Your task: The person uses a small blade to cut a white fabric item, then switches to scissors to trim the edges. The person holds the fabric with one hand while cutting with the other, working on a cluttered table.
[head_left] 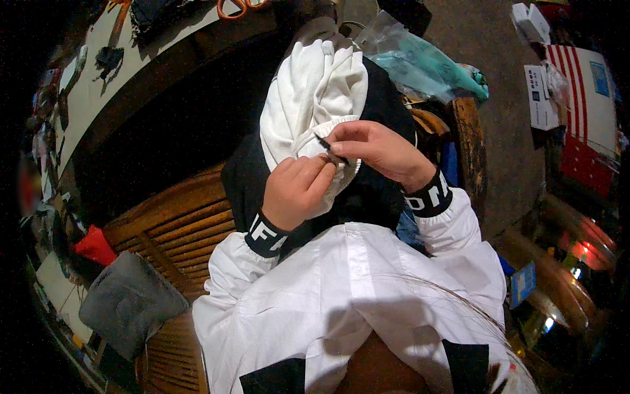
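White cloth gathered in folds (315, 85) lies across my lap, on top of black fabric (244, 164). It has a ribbed, elastic-looking edge at its near end, where both hands meet. My left hand (295, 190) is closed, its fingertips pinching the white cloth near that edge. My right hand (384, 154) is closed in a pinch too, thumb and forefinger on a small narrow black piece (322, 140) that lies against the cloth. The fingers partly cover this piece, and its kind cannot be made out.
A slatted wooden bench (177, 217) extends left, with a grey cushion (131, 295) and a red cloth (96, 245). Orange-handled scissors (233, 8) rest on the table ahead. At the far right are a clear-and-green plastic bag (426, 69), a white box (541, 98) and dark wooden furniture (558, 295).
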A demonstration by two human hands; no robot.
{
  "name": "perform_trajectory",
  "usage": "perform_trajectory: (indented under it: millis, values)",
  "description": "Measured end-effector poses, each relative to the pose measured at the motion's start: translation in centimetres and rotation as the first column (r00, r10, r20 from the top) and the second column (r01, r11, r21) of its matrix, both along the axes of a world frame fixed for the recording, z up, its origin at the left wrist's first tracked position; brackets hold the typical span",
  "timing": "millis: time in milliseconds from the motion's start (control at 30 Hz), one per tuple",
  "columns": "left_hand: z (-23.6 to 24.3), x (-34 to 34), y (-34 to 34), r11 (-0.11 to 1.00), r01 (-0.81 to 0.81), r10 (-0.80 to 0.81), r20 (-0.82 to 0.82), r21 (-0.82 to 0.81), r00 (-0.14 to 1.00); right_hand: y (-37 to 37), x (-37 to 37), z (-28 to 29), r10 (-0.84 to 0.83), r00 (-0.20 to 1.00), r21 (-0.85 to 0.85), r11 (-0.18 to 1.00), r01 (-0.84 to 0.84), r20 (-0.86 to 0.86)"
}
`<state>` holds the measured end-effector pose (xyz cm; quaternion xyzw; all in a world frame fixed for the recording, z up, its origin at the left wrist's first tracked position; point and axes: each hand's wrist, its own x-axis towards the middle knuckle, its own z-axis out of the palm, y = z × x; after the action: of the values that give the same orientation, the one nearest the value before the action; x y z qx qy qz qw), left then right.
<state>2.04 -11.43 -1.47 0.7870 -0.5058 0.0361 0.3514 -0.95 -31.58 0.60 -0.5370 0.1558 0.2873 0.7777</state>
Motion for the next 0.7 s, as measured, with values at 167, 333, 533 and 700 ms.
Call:
perform_trajectory:
  millis: [167,333,533,700]
  values:
    - [-0.4,-1.1,0.2,0.991,-0.13,0.131,-0.14,0.013,0.981,0.7,0.6,-1.0,0.007,0.999,-0.092,0.996,-0.012,-0.05]
    - [-1.9,-1.9,0.3,0.957,-0.29,0.277,-0.363,0.02,0.889,0.8,0.6,-1.0,-0.167,0.974,0.028,0.985,0.173,-0.152]
    - [-1.4,-2.1,0.4,0.942,-0.334,0.289,-0.601,0.039,0.745,0.5,0.3,-2.0,-0.096,0.985,-0.006,0.995,0.096,-0.141]
    - [-0.2,-2.0,0.7,0.965,-0.26,0.242,-0.466,0.028,0.851,-0.2,-0.1,-1.5,0.061,0.998,-0.052,0.997,-0.062,-0.019]
